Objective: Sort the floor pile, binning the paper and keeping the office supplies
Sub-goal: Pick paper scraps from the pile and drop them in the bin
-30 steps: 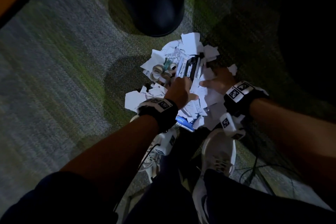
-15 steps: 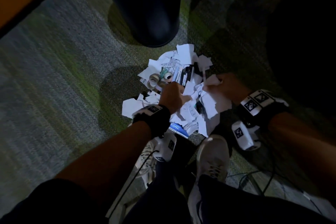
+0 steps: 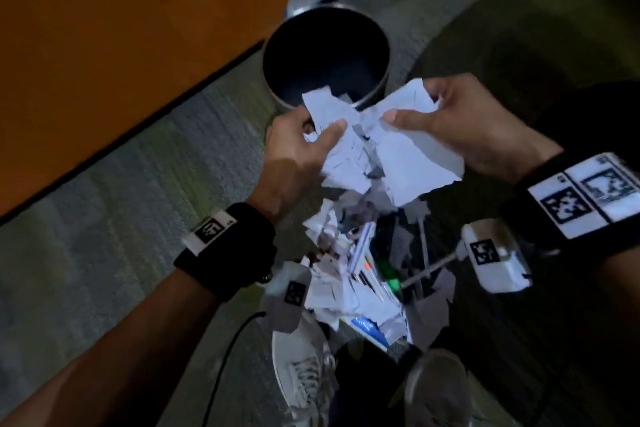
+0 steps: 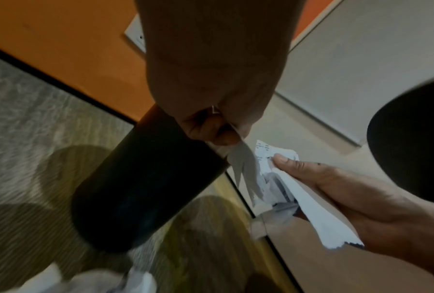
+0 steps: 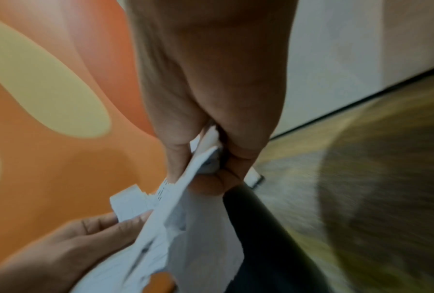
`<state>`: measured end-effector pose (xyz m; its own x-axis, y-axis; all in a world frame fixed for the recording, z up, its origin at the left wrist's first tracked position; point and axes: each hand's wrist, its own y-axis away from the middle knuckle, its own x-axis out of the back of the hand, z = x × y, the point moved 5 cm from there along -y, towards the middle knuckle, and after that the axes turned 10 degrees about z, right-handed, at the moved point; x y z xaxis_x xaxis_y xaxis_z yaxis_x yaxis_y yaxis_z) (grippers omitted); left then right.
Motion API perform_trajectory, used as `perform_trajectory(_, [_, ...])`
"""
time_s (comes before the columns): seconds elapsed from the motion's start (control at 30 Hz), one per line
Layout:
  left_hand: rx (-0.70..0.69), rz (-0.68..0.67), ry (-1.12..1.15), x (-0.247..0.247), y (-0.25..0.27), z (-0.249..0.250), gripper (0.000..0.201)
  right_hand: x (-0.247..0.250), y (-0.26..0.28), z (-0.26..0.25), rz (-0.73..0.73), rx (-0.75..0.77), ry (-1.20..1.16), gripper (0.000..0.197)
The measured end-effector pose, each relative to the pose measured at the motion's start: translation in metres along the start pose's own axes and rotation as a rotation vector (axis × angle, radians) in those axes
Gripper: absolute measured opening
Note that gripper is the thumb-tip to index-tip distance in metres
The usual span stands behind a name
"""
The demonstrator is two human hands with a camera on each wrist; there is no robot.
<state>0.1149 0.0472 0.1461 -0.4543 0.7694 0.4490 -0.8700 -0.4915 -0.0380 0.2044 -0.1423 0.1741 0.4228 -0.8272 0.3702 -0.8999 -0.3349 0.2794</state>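
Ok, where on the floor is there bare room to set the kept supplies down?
Bare carpet lies left of the pile, between it and the orange wall. It is crowded at the pile itself, between the bin and the shoes.

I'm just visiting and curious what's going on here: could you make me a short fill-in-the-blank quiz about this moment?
1. Both hands hold torn white ____ scraps.
2. The left hand and right hand hold the scraps near the round dark ____.
3. The leftover pile lies on the carpeted ____.
4. The wall behind is ____.

Missing words: paper; bin; floor; orange
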Motion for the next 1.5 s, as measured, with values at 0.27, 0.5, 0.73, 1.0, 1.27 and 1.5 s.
perform_trajectory(0.27, [0.148,0.338,0.051,0.022,-0.066,0.005,0.033,-0.027,-0.078,-0.076,0.257,0.138,0.053,0.021])
perform_trajectory(0.5, [0.180,0.149,0.105,-0.005,-0.060,0.011,0.057,-0.060,-0.119,-0.057,0.196,0.051,0.173,0.044])
perform_trajectory(0.73, [-0.024,0.285,0.135,0.021,-0.047,0.005,0.023,-0.040,-0.090,-0.059,0.165,0.039,-0.002,0.020])
perform_trajectory(1.0, [0.143,-0.061,0.194,0.010,0.031,-0.056,0.012,-0.031,0.008,0.033,-0.043,-0.086,0.117,0.011])
perform_trajectory(1.27, [0.235,-0.437,-0.305,-0.025,0.104,-0.155,0.034,-0.090,0.053,0.203,-0.164,-0.382,0.222,0.019])
perform_trajectory(1.5, [0.446,-0.442,-0.554,0.003,0.163,-0.233,0.062,-0.120,0.094,0.229,-0.257,-0.266,0.499,0.018])
